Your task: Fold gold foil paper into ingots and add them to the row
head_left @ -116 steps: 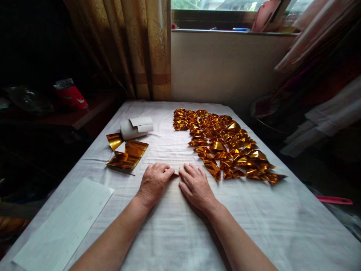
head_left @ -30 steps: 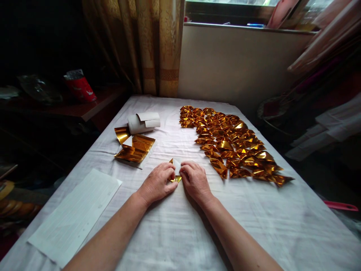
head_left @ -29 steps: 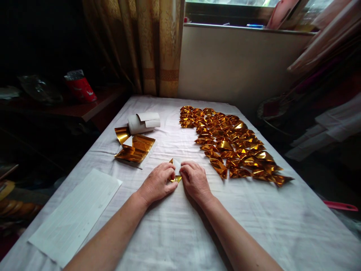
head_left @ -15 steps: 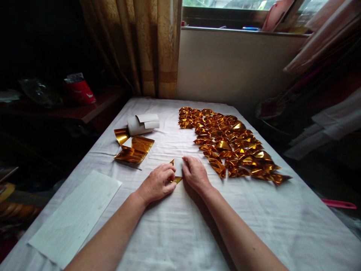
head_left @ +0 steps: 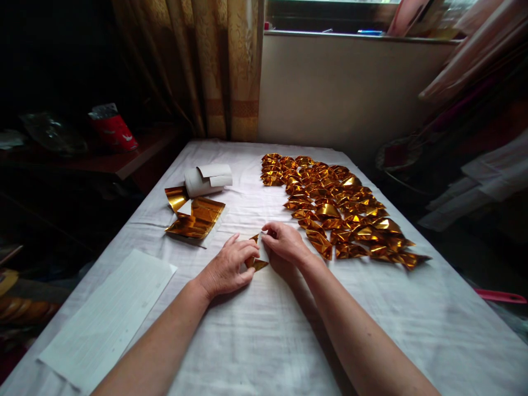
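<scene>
White cloth over the table [head_left: 289, 341], that's my whole field, and it gives a soft, slightly wrinkled bed under everything. Off to my right spreads the big patch of folded gold pieces [head_left: 338, 212], rows of them lying close, some overlapping. On my left lies a long white sheet [head_left: 107, 319], and further up a small stack of flat gold foil sheets [head_left: 196, 218] with a white paper roll [head_left: 206, 179] just behind it.

Now the small stuff, right in the middle: the gold foil piece [head_left: 256, 258], white on its back, lying on the cloth between my hands. My left hand [head_left: 226, 269] presses it down, fingertips curled onto its near corner. My right hand [head_left: 284, 245] pinches the far edge, thumb and fingers closed on the paper, lifting it a little.

I judge it feather-light, thin, slick on the shiny face, and quick to crease wherever I lean on it. So I hold it at corners and edges only, pinning lightly, since a hard press could leave a mark.
</scene>
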Motion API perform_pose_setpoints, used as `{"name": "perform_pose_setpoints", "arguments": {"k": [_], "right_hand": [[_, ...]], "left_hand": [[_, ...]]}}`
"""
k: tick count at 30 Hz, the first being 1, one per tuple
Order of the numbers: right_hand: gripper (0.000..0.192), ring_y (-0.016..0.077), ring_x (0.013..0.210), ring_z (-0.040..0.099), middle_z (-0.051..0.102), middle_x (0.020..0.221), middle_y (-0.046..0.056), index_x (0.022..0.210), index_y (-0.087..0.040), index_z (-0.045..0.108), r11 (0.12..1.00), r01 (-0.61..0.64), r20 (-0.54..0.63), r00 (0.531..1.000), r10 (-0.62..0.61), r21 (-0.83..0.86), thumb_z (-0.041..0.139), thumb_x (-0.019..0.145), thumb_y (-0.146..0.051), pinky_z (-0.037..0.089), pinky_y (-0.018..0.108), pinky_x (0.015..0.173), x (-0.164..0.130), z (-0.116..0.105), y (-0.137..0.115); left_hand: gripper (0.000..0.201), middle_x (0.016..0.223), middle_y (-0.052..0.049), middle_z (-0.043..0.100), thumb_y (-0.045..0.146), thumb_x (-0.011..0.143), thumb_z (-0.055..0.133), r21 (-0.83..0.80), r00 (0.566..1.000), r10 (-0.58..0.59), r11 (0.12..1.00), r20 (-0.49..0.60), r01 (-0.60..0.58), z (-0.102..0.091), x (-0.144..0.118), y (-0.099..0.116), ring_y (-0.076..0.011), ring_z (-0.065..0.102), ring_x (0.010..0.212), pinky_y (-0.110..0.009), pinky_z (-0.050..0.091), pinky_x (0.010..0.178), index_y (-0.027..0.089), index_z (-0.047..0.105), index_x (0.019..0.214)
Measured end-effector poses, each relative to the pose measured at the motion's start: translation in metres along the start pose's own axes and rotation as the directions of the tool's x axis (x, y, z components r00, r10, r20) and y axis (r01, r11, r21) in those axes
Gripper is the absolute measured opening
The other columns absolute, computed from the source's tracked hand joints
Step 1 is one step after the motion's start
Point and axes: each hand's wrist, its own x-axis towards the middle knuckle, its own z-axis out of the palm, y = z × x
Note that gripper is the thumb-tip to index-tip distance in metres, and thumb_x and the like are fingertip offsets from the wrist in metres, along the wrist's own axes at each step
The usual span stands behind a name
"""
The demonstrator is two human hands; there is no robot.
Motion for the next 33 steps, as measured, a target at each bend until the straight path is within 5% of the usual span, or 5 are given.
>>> {"name": "perform_pose_setpoints", "arguments": {"k": [4, 12, 21, 28, 33], "right_hand": [[0.024, 0.014, 0.068, 0.058, 0.068, 0.078, -0.002, 0.099, -0.023, 0.068, 0.997, -0.07, 0.026, 0.997, 0.068, 0.044, 0.06, 0.076, -0.019, 0.039, 0.024, 0.064, -0.006, -0.005, -0.001], [0.035, 0.0135, 0.064, 0.055, 0.064, 0.075, -0.002, 0.11, -0.021, 0.062, 0.988, -0.116, 0.042, 0.993, 0.112, 0.105, 0.056, 0.076, -0.018, 0.038, 0.024, 0.063, -0.018, -0.008, 0.003], [0.033, 0.0168, 0.064, 0.057, 0.067, 0.079, 0.001, 0.11, -0.022, 0.058, 0.992, -0.119, -0.156, 0.981, 0.111, -0.041, 0.054, 0.078, -0.024, 0.034, 0.026, 0.06, -0.045, 0.008, 0.006], [0.022, 0.0161, 0.067, 0.059, 0.068, 0.09, 0.004, 0.098, -0.021, 0.06, 0.999, -0.046, -0.293, 0.956, 0.036, -0.027, 0.053, 0.078, -0.025, 0.04, 0.027, 0.066, -0.05, 0.014, 0.011], [0.019, 0.0178, 0.067, 0.061, 0.07, 0.081, 0.002, 0.097, -0.022, 0.063, 0.982, -0.176, -0.275, 0.95, 0.15, -0.074, 0.056, 0.084, -0.033, 0.036, 0.027, 0.06, -0.04, 0.007, 0.006]], "left_hand": [[0.039, 0.126, -0.004, 0.063, 0.011, 0.078, 0.056, 0.058, 0.998, 0.052, 0.997, -0.038, -0.05, 0.001, -0.001, -0.003, -0.0195, 0.053, 0.125, -0.053, 0.015, 0.12, 0.025, 0.057, 0.114], [0.028, 0.126, -0.002, 0.062, 0.014, 0.084, 0.055, 0.138, 0.998, 0.055, 0.989, -0.01, -0.054, -0.006, -0.002, -0.004, -0.0203, 0.05, 0.127, -0.054, 0.013, 0.12, 0.027, 0.063, 0.107], [0.015, 0.098, 0.002, 0.071, 0.014, 0.088, 0.055, 0.245, 0.992, 0.118, 0.964, -0.045, -0.104, -0.009, 0.0, -0.003, -0.0164, 0.061, 0.098, -0.045, 0.029, 0.11, 0.025, 0.066, 0.086], [0.008, 0.096, 0.0, 0.069, 0.023, 0.087, 0.06, 0.327, 0.998, 0.052, 0.944, -0.018, -0.043, -0.004, -0.002, 0.016, -0.0181, 0.061, 0.093, -0.043, 0.032, 0.105, 0.024, 0.065, 0.092], [0.016, 0.097, -0.002, 0.068, 0.036, 0.09, 0.061, 0.415, 0.997, 0.066, 0.908, -0.027, -0.049, 0.002, 0.001, 0.02, -0.0198, 0.06, 0.093, -0.044, 0.035, 0.101, 0.026, 0.067, 0.101]]}}
